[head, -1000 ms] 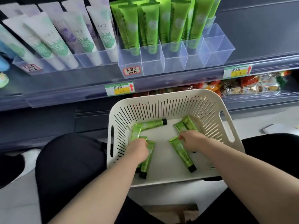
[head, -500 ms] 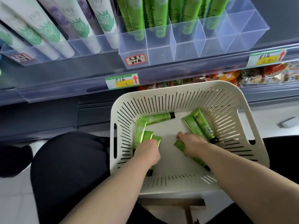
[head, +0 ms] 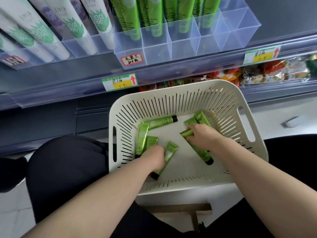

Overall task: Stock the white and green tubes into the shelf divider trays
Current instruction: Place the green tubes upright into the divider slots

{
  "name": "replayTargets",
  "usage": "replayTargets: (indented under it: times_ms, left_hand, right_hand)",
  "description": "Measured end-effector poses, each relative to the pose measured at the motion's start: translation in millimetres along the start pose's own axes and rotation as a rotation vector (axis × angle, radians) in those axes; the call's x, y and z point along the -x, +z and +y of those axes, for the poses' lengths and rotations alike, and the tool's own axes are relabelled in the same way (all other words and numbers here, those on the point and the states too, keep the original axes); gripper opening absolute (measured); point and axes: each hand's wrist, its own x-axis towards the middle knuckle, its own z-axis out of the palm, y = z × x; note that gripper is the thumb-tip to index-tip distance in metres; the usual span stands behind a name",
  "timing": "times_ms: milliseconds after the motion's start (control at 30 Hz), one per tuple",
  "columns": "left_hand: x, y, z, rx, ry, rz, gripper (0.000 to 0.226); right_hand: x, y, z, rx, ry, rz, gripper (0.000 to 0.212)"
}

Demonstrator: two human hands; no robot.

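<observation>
A cream slotted basket (head: pixel 247 115) sits in front of me with several small green tubes on its floor. My left hand (head: pixel 152 158) is down in its left half, fingers curled round a green tube (head: pixel 169 154) whose black cap pokes out below the wrist. My right hand (head: pixel 201 135) grips another green tube (head: pixel 199 151) that lies diagonally, cap toward me. More loose tubes (head: pixel 160 123) lie at the back left. Above, a clear divider tray (head: pixel 181 47) holds upright green tubes (head: pixel 130 16), and white tubes (head: pixel 72 26) stand in the tray to its left.
The divider tray's rightmost compartments (head: pixel 238 30) hold nothing. Price labels (head: pixel 120 82) line the shelf edge. Snack packets (head: pixel 267 71) fill the shelf below. My black-clad knees (head: pixel 65 170) flank the basket, which rests on a wooden stool (head: pixel 185 208).
The view has tilted down and closer to the basket. Both hands have closed on tubes; the left one's tube has turned diagonal and the right hand has shifted slightly back-right.
</observation>
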Motion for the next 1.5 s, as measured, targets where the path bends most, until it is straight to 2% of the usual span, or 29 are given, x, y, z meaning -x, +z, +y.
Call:
replayTargets:
  times_ms: [167,333,467,533,633,733,867,1033,1167,1400,1500]
  left_hand:
    - [-8,-7,14,-0.108,0.039,0.014,0.034]
    - [-22,-1,34,-0.197,-0.06,0.071,0.049]
    - [-29,7,34,-0.148,-0.078,0.118,0.054]
    - [-29,8,32,-0.106,-0.07,0.155,0.049]
    - [-26,2,24,-0.098,0.007,0.22,0.025]
    - [-14,-14,18,0.033,0.033,0.322,0.01]
    - [22,-45,20,0.249,0.051,0.486,0.02]
    - [73,-102,36,0.357,0.25,0.753,0.026]
    - [107,-166,73,0.427,0.42,0.998,0.023]
    - [128,-267,161,0.311,0.654,1.166,0.023]
    - [117,-302,195,0.252,0.667,1.219,0.026]
  right_hand:
    - [5,5,4,0.028,0.014,-0.002,0.033]
    - [2,10,6,0.017,0.036,-0.023,0.032]
    - [-2,10,5,-0.001,0.016,-0.014,0.032]
    - [-3,9,4,-0.001,0.01,-0.01,0.031]
    - [-2,5,1,-0.029,-0.009,0.0,0.028]
    - [2,-2,-5,-0.034,-0.052,0.036,0.023]
    - [26,-25,-16,-0.041,-0.107,0.21,0.016]
    - [74,-79,-33,-0.127,-0.233,0.544,0.018]
    - [105,-132,-34,-0.065,-0.274,0.801,0.022]
    - [130,-205,-12,-0.116,-0.208,1.084,0.018]
    - [129,-233,-3,-0.153,-0.225,1.16,0.019]
